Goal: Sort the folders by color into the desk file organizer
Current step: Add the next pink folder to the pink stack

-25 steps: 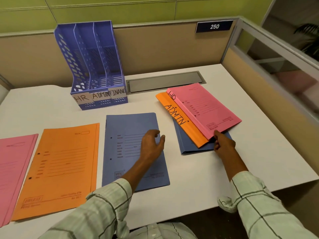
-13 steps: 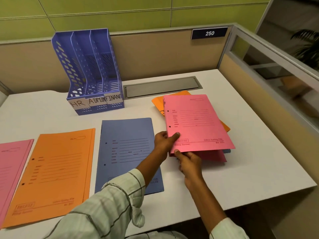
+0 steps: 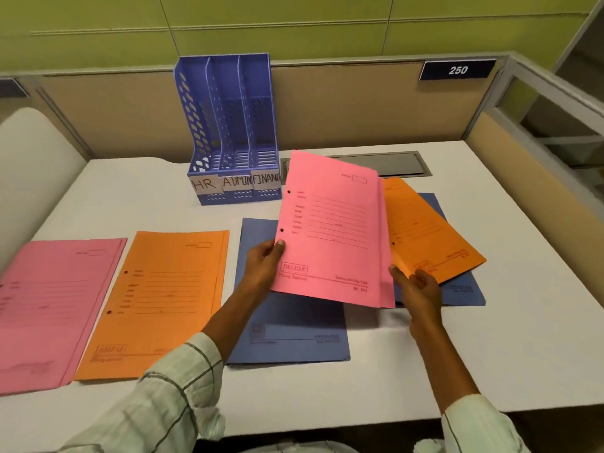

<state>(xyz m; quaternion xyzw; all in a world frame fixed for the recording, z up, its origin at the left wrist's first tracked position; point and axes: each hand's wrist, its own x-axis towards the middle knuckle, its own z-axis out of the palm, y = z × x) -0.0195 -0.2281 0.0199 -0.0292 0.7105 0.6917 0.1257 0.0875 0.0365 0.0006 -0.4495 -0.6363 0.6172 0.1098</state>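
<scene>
My left hand [image 3: 264, 263] grips the left edge of a pink folder [image 3: 333, 230] and holds it tilted above the desk. My right hand [image 3: 416, 284] pinches the near corner of an orange folder [image 3: 425, 230], which lies over a blue folder [image 3: 464, 289]. Another blue folder [image 3: 291, 331] lies flat under the raised pink one. Further left, an orange folder [image 3: 160, 302] and a pink folder [image 3: 49, 308] lie flat. The blue three-slot organizer [image 3: 228, 125], labelled HR, ADMIN, FINANCE, stands at the back with nothing in its slots.
The white desk [image 3: 523, 348] is bounded by beige partition walls at the back and right. A grey cable cover plate [image 3: 398, 163] is set into the desk behind the folders. A number plate 250 [image 3: 457, 70] hangs on the back partition.
The pink folder has been lifted higher and toward the left, held by my left hand. My right hand has let go of it and moved to the orange folder underneath.
</scene>
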